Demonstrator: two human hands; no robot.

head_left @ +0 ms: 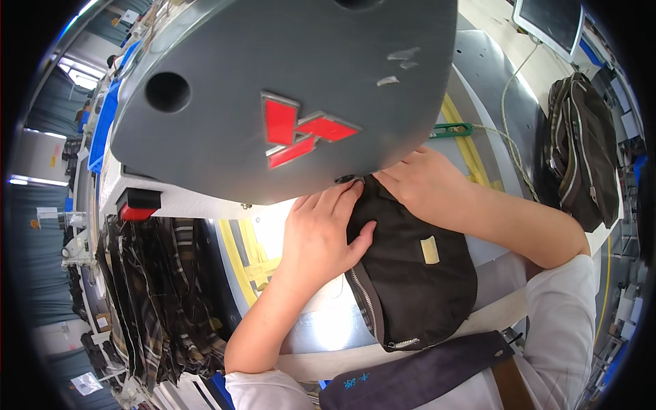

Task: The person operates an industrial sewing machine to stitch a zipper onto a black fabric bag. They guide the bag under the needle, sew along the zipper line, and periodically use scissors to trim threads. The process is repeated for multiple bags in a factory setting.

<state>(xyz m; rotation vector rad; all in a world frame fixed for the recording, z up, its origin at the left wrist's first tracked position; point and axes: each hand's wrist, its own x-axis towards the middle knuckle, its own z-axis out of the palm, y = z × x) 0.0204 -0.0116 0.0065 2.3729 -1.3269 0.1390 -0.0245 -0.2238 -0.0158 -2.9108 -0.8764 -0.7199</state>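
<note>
A dark brown fabric bag piece [424, 283] lies below the head of a large grey sewing machine [225, 41]. A metal zipper runs along its left and lower edges, and a small cream patch [429, 250] sits on its face. My left hand [322, 229] rests at its upper left, fingers lying on the cloth by the machine's underside, thumb stretched out apart. At the upper right edge, my right hand [427, 181] is closed on the cloth, its fingertips partly hidden. The machine head hides the needle area.
Folded plaid and dark fabric pieces [160, 294] hang at the left. A dark zippered bag [581, 150] lies at the right, below a screen [550, 24]. Behind my right hand is a green tool [452, 130] with a cord. Yellow tape [239, 253] marks the work surface.
</note>
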